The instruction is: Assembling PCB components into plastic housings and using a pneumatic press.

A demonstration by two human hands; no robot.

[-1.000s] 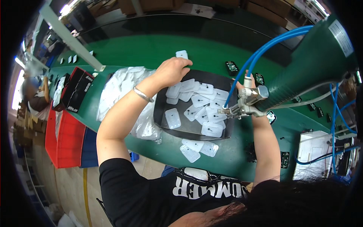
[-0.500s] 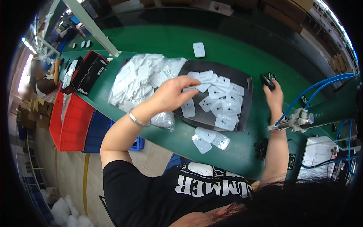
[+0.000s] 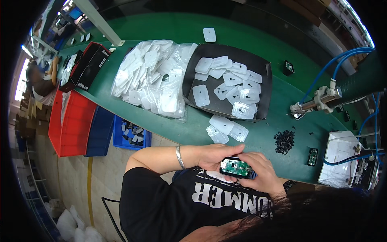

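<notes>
A small black casing with a green circuit board (image 3: 234, 167) inside is held between both hands, low in front of my chest. My left hand (image 3: 211, 156) grips its left end, with the thumb along the upper edge. The fingers of my right hand (image 3: 262, 169) wrap round its right end; its underside is hidden. Just beyond the hands, several white plastic covers (image 3: 219, 125) overlap on the green bench. More white covers (image 3: 248, 86) lie scattered in a black tray (image 3: 193, 86) farther away.
A clear bag of white covers (image 3: 149, 76) fills the bench left of the tray. Black screws (image 3: 284, 142) are heaped at right, beneath a metal tool with blue hoses (image 3: 318, 103). A white fixture (image 3: 336, 157) stands far right. Red (image 3: 72, 125) and blue bins (image 3: 131, 133) sit below the left edge.
My left hand has come back from the tray. My right hand has brought a black casing in from the far right, and both hands now hold it. The view has shifted slightly.
</notes>
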